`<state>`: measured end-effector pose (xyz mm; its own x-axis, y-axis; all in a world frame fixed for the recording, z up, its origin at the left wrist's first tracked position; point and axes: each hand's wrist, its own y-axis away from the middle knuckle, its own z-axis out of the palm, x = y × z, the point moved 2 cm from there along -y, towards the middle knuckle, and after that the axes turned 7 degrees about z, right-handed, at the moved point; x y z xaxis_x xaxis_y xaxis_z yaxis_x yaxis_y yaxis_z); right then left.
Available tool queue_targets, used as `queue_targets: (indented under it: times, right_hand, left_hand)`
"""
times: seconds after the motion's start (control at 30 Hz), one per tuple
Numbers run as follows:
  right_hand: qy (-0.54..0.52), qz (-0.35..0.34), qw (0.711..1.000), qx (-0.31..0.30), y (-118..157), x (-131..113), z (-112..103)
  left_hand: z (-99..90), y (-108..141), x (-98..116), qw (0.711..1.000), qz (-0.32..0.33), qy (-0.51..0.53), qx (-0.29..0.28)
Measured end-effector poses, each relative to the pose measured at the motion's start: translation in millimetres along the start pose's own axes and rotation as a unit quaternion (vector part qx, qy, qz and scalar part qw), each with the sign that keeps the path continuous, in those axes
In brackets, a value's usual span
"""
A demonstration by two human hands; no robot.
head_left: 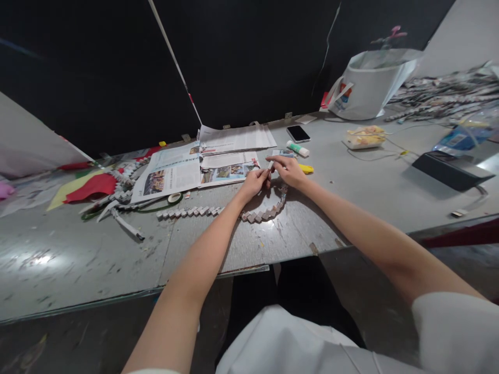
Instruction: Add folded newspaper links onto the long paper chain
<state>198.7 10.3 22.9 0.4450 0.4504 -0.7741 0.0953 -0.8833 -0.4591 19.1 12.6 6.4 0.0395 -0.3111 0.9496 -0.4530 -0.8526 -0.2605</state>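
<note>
Head view: left hand [255, 183] and right hand [287, 170] pinch a paper strip [270, 165], fingers nearly closed; at six o'clock from them, much folded paper chain [259, 216] looks done, one end loose.

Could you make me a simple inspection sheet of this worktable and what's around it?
Surface: grey tabletop, scuffed and flecked.
Job's things: folded-paper chain, curved; small pale piece at the fingertips.
Clutter: newspaper sheets, red paper, glue stick, phone.
Grippers: none, bare hands; left hand and right hand pinch the piece.
Cables: thin cable, loosely curled, right side.
Surroundings: dark panel behind; white container far right.
</note>
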Motion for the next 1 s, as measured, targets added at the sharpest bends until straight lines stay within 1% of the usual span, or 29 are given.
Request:
queue_targets:
  times: [0.1, 0.2, 0.33, 0.43, 0.57, 0.7, 0.87, 1.0]
  right_hand:
    - [-0.011, 0.039, 0.999, -0.003, -1.8, 4.2, 0.2]
    - [0.012, 0.049, 0.998, -0.022, -3.8, 5.3, 1.5]
    - [-0.03, 0.063, 0.997, -0.036, -5.0, 4.6, 1.4]
    - [-0.054, 0.065, 0.995, -0.045, -4.7, 4.1, -0.2]
    - [-0.07, 0.07, 0.994, -0.05, -4.0, 3.4, -3.2]
    - [-0.072, 0.071, 0.994, -0.052, -2.6, 0.9, -6.0]
    - [-0.057, 0.067, 0.992, -0.096, 2.2, -5.9, -4.3]
    - [-0.042, 0.056, 0.99, -0.119, 4.4, -9.4, -1.7]
  left_hand:
    - [0.4, -1.0, -3.7, 0.999, 0.019, -0.022, -0.015]
    - [0.6, -1.4, -6.0, 0.999, 0.018, -0.035, -0.012]
    - [0.7, -1.7, -4.7, 0.999, -0.003, 0.005, 0.036]
    - [0.6, -1.6, -2.0, 0.997, -0.004, 0.044, 0.067]
    - [0.4, -1.1, -1.1, 0.995, -0.009, 0.052, 0.082]
    - [-0.2, -2.4, -5.7, 0.994, -0.014, 0.049, 0.097]
    - [-5.4, -5.6, -15.5, 0.989, 0.007, 0.058, 0.138]
    - [-7.2, -5.7, -20.0, 0.987, 0.003, 0.077, 0.144]
